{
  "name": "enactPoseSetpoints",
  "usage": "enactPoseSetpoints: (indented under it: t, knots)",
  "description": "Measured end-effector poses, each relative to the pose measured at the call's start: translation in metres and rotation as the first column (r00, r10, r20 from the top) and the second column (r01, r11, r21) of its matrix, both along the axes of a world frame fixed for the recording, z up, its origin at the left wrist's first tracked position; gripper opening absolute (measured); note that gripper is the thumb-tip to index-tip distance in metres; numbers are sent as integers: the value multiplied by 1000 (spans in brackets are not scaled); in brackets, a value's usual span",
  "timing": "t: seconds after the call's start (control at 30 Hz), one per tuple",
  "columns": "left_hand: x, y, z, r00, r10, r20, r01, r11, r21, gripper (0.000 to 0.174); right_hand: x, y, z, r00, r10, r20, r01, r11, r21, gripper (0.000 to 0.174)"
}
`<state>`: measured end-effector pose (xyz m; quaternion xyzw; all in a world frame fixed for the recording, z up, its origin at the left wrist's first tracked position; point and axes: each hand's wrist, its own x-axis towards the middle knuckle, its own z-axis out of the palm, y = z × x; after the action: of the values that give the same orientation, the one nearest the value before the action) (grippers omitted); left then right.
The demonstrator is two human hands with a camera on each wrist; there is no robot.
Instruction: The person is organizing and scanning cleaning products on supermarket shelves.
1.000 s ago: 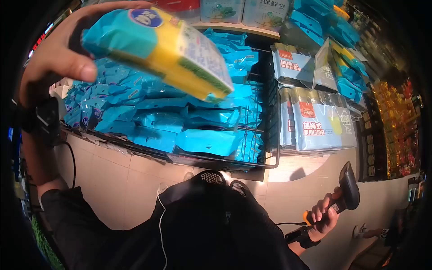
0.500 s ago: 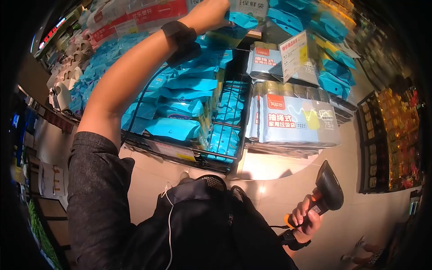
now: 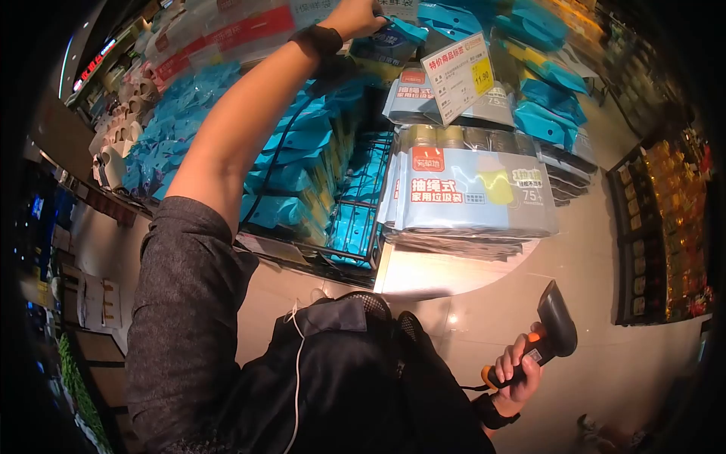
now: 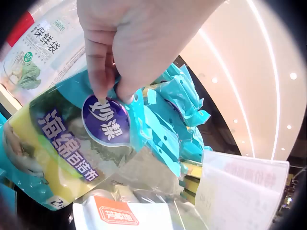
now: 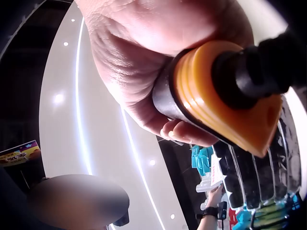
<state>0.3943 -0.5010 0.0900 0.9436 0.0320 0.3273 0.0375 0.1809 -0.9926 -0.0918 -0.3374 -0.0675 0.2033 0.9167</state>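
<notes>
Up at the top of the head view, my left hand (image 3: 355,19) pinches a blue and yellow packet of sponge scouring pads (image 3: 387,47) by its upper edge. The left wrist view shows thumb and fingers on the packet's blue top (image 4: 136,120), its printed front facing the camera. The packet hangs close to packs of drawstring garbage bags (image 4: 122,215), overlapping them in that view. Low on the right, my right hand (image 3: 520,378) grips a black barcode scanner (image 3: 558,325) by its handle. Its orange handle end (image 5: 201,81) fills much of the right wrist view.
A black wire basket (image 3: 361,216) holds many blue packets. Garbage bag packs (image 3: 461,204) are stacked beside it, under a price sign (image 3: 454,83). More blue packets (image 3: 548,102) lie at the back right. A shelf rack (image 3: 650,242) stands far right.
My left hand has carried the packet of sponge scouring pads from near the camera at upper left out to the top centre, beyond the basket. My right hand keeps hold of the scanner at lower right.
</notes>
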Motion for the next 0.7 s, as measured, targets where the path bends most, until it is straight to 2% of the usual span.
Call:
enactPoseSetpoints:
  t: [0.07,0.1,0.17,0.2,0.23,0.3,0.33,0.4,0.43,0.5,0.53,0.57,0.63,0.67,0.7]
  knots:
    - [-5,-2,7,1000,9,-29,-18,940,-339,29,3,0,-1,999,-21,-26,20,999,-25,51]
    - [-3,4,2,999,14,-35,-25,942,-335,29,7,-1,-3,999,-16,-32,16,1000,-20,51]
    - [5,26,-21,995,64,72,-6,788,-616,33,12,-3,-4,999,-6,-43,5,1000,-21,52]
    - [10,37,-31,993,35,111,50,734,-677,34,15,-3,-4,999,-2,-53,1,1000,-17,52]
    - [10,38,-34,994,34,105,46,736,-675,34,17,-3,-4,999,-3,-55,2,1000,-22,52]
    - [8,39,-38,991,-89,104,134,472,-871,28,20,-3,-4,998,-4,-56,2,1000,-26,52]
    - [9,45,-36,991,-89,104,134,475,-870,28,22,-2,-4,998,-5,-59,3,1000,-28,52]
    - [11,57,-30,971,-231,66,186,549,-815,23,24,-3,-5,998,-9,-60,7,999,-31,53]
    - [8,58,-28,971,-231,65,185,547,-817,23,25,-4,-5,999,27,-23,-28,999,-26,51]
    - [-8,49,-12,913,-403,-62,172,518,-838,21,25,-5,-5,998,65,12,-65,997,-29,48]
    - [-22,24,-4,935,-351,-47,139,486,-863,21,24,-4,-6,999,25,-23,-26,999,-29,51]
    - [-23,33,-10,937,-345,-49,131,480,-868,21,23,-3,-6,998,-13,-62,10,999,-34,54]
    - [-12,69,-20,963,-257,-86,66,531,-845,22,24,-2,-6,997,-15,-71,12,999,-32,53]
    - [-20,75,-16,933,-312,-180,65,637,-768,30,25,0,-4,997,-12,-75,10,999,-33,52]
    - [-21,72,-18,933,-312,-180,65,637,-768,30,24,1,-5,997,-12,-75,10,999,-33,52]
